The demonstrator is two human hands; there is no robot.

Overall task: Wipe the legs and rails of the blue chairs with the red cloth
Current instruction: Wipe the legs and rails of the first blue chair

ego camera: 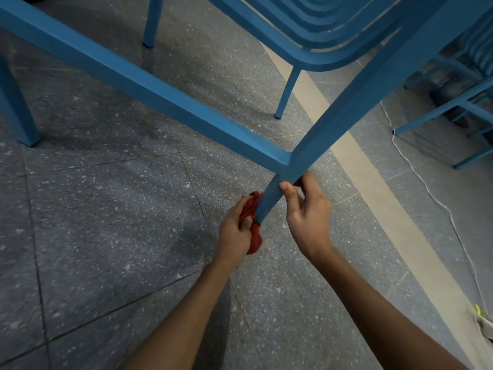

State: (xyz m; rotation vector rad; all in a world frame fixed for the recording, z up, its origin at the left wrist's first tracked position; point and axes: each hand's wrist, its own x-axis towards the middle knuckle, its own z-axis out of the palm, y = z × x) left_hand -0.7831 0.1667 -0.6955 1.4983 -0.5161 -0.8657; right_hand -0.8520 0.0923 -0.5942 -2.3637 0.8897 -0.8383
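Observation:
A blue chair is tilted towards me, its long rail running from upper left down to a joint with one leg. The leg's foot hangs just above the floor. My left hand holds the crumpled red cloth against the left side of that leg near its tip. My right hand grips the same leg just below the joint, thumb on the front face. The chair's seat with its curved slats shows at the top.
The floor is grey speckled tile with a pale strip running diagonally. Two other legs of the chair touch the floor behind. More blue chairs stand at the right. A white cable trails along the floor there.

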